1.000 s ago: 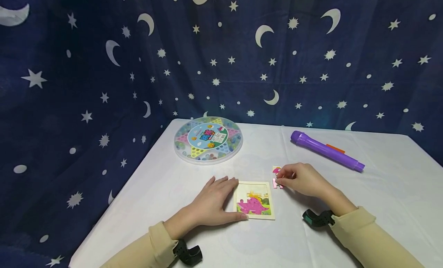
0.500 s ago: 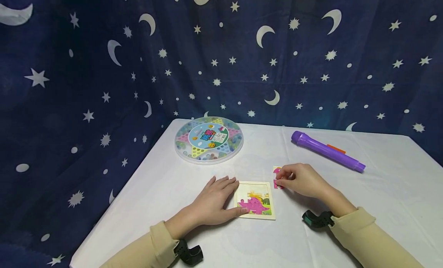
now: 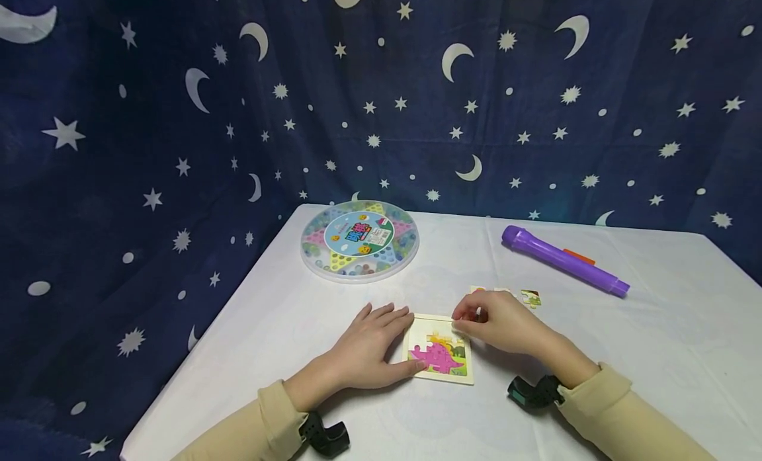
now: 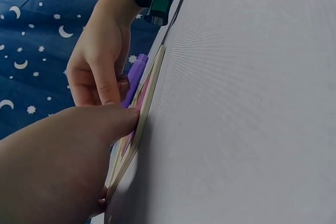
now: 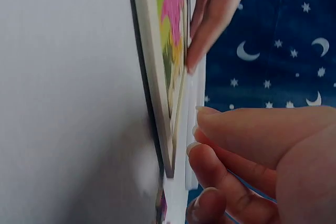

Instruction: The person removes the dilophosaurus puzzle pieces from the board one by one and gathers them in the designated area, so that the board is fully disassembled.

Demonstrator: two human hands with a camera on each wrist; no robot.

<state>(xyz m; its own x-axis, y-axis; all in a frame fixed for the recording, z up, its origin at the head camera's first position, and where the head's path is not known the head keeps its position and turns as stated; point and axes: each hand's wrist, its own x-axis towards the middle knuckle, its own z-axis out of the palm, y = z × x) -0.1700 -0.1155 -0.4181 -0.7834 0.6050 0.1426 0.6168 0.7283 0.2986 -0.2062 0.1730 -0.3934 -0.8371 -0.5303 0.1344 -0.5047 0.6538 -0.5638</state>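
Note:
A small jigsaw puzzle (image 3: 440,358) in a square wooden frame (image 3: 443,379) lies on the table, its picture a pink dinosaur, with bare board across the top and upper left. My left hand (image 3: 369,352) rests along the frame's left side, fingers extended, thumb over the lower left part; the left wrist view shows that thumb (image 4: 123,121) touching the puzzle. Over the frame's upper right corner is my right hand (image 3: 506,322), thumb and fingertips pinched together around a puzzle piece that the fingers almost wholly hide. In the right wrist view the fingertips (image 5: 202,153) stand just off the frame.
Several loose puzzle pieces (image 3: 531,297) lie beyond the right hand, partly covered by it. A round Chinese checkers box (image 3: 360,243) sits at the back left. At the back right lies a purple toy microphone (image 3: 562,260). A starry dark-blue curtain (image 3: 417,117) hangs behind the table.
My right hand has moved left from the loose pieces to the frame's upper right corner, uncovering pieces behind it. The left hand stays put; the frame has tilted slightly.

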